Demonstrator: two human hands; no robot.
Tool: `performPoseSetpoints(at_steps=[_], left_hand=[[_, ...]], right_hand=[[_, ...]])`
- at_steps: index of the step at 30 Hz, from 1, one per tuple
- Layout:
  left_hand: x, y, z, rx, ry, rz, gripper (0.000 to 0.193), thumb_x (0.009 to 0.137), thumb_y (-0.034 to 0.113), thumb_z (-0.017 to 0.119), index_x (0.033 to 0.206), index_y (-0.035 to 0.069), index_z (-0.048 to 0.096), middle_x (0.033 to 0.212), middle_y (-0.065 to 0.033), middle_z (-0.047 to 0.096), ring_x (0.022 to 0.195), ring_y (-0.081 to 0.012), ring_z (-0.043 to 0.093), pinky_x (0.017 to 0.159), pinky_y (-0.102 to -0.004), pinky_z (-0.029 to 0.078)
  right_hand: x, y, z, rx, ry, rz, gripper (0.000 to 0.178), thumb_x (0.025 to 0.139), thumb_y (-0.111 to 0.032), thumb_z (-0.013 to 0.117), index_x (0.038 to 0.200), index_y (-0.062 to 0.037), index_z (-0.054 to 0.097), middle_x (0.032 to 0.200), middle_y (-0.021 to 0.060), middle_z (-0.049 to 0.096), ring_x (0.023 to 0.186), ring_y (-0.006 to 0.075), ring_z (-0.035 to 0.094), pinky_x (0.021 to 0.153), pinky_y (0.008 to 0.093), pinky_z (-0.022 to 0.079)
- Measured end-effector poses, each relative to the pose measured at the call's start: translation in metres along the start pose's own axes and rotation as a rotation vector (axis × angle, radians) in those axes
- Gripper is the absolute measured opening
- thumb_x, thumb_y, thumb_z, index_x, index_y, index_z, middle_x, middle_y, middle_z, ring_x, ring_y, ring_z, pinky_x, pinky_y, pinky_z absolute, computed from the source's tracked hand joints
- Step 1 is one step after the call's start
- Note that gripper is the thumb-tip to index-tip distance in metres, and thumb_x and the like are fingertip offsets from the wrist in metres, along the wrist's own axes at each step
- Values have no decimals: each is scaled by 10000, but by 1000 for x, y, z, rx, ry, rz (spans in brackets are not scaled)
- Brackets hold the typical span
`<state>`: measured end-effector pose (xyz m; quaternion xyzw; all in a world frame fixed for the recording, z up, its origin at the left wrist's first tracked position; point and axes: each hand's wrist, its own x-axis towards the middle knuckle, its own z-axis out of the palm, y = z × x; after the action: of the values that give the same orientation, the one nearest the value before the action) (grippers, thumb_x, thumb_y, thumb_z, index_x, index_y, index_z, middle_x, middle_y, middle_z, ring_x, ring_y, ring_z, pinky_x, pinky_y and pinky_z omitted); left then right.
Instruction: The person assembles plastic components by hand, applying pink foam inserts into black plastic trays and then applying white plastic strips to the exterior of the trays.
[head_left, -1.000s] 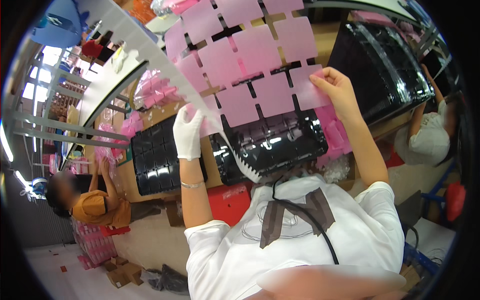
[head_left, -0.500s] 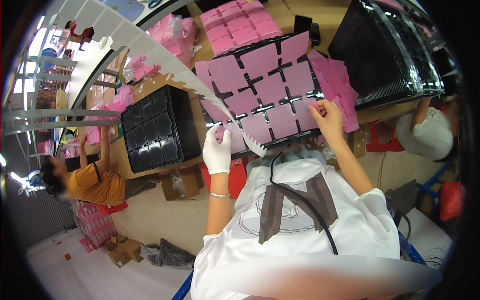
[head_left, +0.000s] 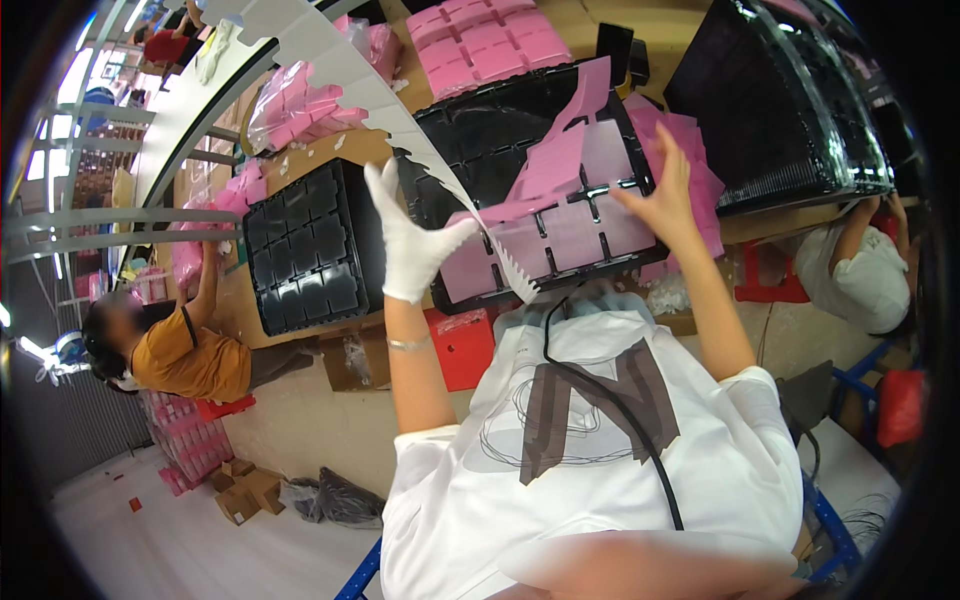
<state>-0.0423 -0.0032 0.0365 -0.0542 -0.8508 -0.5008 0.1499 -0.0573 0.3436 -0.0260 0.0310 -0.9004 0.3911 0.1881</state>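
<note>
My left hand (head_left: pixel 415 245), in a white glove, is raised at the left edge of a black compartment tray (head_left: pixel 470 130). Its fingers are spread, the thumb reaching toward a pink sheet (head_left: pixel 580 230) with cross-shaped cut-outs. My bare right hand (head_left: pixel 668 200) is at the tray's right edge, fingers apart, thumb near the sheet. The pink sheet lies over the tray's near rows, while its far part is bunched and folded, one flap standing up at the far right. Bare black compartments show at the tray's far left. The white strip partly hides the sheet near my left thumb.
A pale strip with a toothed edge (head_left: pixel 390 125) hangs across the view. Left stands a stack of black trays (head_left: pixel 305 250); right, a wrapped black stack (head_left: pixel 780 110). Pink pieces (head_left: pixel 490 40) lie behind, more pink sheets (head_left: pixel 690 160) to the right. Other people (head_left: pixel 195 350) sit on both sides.
The pink sheet lay flat across the tray; its far part has lifted and folded nearer and rightward, baring black compartments. Both hands have moved up, with fingers spreading.
</note>
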Motion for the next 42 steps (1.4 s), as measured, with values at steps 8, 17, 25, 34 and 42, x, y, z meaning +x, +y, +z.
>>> performPoseSetpoints(at_steps=[8, 17, 25, 34, 42], left_hand=[[17, -71, 19, -166, -30, -408, 454, 936, 85, 674, 1357, -6, 530, 1201, -123, 669, 1070, -162, 638, 939, -288, 497], [-3, -33, -1, -302, 125, -346, 447, 1073, 304, 420, 1377, -15, 493, 1252, -169, 629, 1077, -199, 642, 983, -331, 478], [7, -51, -2, -500, 67, -539, 688, 1051, 545, 288, 1428, -13, 426, 1300, -204, 595, 1110, -250, 636, 943, -346, 497], [-1, -40, -12, -82, -99, -679, 775, 931, 407, 671, 1485, -26, 347, 1221, -163, 643, 995, -197, 650, 849, -299, 524], [-26, -48, -21, 425, -22, -365, 695, 853, 248, 773, 1406, -16, 446, 1117, -146, 649, 840, -172, 651, 775, -303, 536]], right_hand=[[125, 40, 50, 283, -191, -146, 1210, 595, -288, 914, 1554, -126, 195, 1517, 144, 374, 1342, 377, 369, 1125, 491, 291], [75, -55, 96, -113, 256, -323, 960, 660, -250, 793, 1469, -18, 333, 1458, 220, 380, 1361, 428, 325, 1116, 537, 262], [52, -124, 188, -43, 103, -173, 695, 770, -170, 658, 1387, 31, 411, 1469, 287, 324, 1391, 450, 273, 1121, 639, 187], [48, -119, 203, -92, -127, -333, 780, 818, -436, 696, 1403, -3, 417, 1458, 270, 351, 1406, 428, 261, 1121, 679, 136], [76, -25, 102, -17, 87, -278, 473, 882, -207, 677, 1286, -14, 529, 1309, 226, 524, 1250, 409, 461, 1063, 483, 359]])
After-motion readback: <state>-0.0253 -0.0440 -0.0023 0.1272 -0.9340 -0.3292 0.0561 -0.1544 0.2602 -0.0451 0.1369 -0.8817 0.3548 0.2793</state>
